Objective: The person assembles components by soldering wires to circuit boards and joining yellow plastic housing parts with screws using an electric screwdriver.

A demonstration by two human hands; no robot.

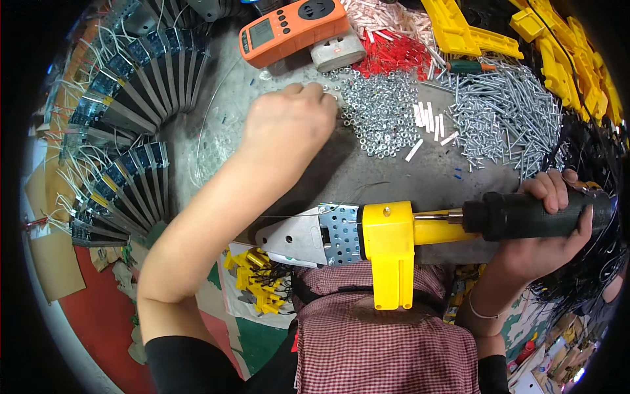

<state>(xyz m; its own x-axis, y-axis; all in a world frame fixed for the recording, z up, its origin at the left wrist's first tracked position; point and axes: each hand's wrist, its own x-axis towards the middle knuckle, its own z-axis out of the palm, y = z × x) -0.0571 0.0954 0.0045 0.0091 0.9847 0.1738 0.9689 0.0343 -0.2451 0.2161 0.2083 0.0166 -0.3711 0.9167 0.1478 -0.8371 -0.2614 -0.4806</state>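
Note:
My left hand (289, 118) is over the left edge of a pile of small silver hex nuts (377, 115). Its fingers are bent down and closed; whatever they pinch is hidden under them. In my right hand (545, 243) is a dark cylindrical power screwdriver (525, 217), lying sideways. Its thin bit points left, reaching the yellow plastic housing (387, 230) of a tool body. That housing is joined on the left to a perforated metal sleeve (341, 233) and a pointed grey metal plate (292, 236). The assembly lies at the near table edge, before my checked apron (387, 348).
Long screws (512, 111) are heaped at the right, with white strips (430, 121) beside them. Behind are red small parts (394, 56), an orange meter (292, 33) and yellow housings (571, 59). Rows of metal plates with wires (125, 85) stand left. Black cables (584, 262) hang right.

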